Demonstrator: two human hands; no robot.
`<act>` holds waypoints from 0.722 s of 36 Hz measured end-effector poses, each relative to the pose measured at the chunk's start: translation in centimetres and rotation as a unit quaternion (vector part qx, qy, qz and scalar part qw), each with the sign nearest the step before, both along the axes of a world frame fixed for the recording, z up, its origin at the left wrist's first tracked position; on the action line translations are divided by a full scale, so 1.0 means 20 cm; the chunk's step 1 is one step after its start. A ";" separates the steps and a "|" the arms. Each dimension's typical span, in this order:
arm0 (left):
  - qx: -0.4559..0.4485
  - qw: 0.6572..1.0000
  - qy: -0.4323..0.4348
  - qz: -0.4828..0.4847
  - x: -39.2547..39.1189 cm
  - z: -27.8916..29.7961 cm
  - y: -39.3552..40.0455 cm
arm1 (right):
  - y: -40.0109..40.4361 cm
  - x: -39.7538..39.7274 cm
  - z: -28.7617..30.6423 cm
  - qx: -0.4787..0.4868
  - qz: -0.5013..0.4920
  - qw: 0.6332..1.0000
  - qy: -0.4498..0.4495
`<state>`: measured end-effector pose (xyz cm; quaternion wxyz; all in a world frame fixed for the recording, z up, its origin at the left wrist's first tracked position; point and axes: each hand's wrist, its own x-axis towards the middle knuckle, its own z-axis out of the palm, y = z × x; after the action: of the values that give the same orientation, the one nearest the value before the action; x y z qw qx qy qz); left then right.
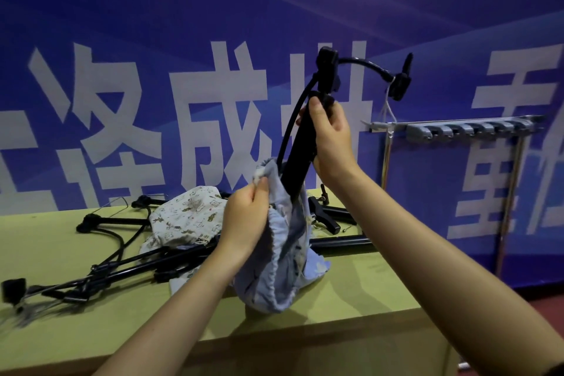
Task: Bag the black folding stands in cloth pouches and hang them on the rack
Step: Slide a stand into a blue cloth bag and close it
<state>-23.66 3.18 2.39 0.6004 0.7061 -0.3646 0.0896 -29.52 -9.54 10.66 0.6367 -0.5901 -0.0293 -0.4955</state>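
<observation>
My right hand grips the shaft of a black folding stand held nearly upright, its lower end inside a light blue cloth pouch. The stand's curved gooseneck and clamp reach up to the right. My left hand pinches the pouch's gathered rim and holds its mouth open above the table. Several more black folding stands lie tangled on the yellow-green table. A white patterned pouch lies on them. The grey metal hook rack is on the wall at the right, nothing hanging on its hooks.
A blue banner with large white characters covers the wall behind the table. The table's front edge runs across the lower part of the view. Thin rods hang down below the rack. Dark red floor shows at the far right.
</observation>
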 end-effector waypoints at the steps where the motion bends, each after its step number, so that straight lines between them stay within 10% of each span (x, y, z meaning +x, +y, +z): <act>1: 0.004 0.999 -0.029 0.020 0.02 0.00 0.01 | 0.00 -0.01 0.02 -0.008 -0.006 1.000 -0.006; 5: 0.004 0.996 -0.077 0.051 0.07 0.03 0.05 | 0.00 -0.04 0.08 -0.004 0.006 0.998 -0.057; 17: -0.207 0.957 0.181 -0.090 0.09 0.32 0.02 | 0.03 -0.01 -0.04 -0.094 0.147 0.984 0.025; 22: -0.143 0.983 -0.112 0.042 0.11 0.33 0.05 | 0.05 -0.04 0.03 -0.049 0.187 0.981 -0.026; 26: -0.017 0.922 -0.348 0.171 0.20 0.38 0.08 | 0.07 -0.04 0.11 -0.018 0.152 0.984 -0.088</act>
<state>-19.69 4.84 9.97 0.4226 0.6719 -0.4230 0.4371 -30.33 -8.12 12.86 0.6889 -0.5445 -0.1835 -0.4420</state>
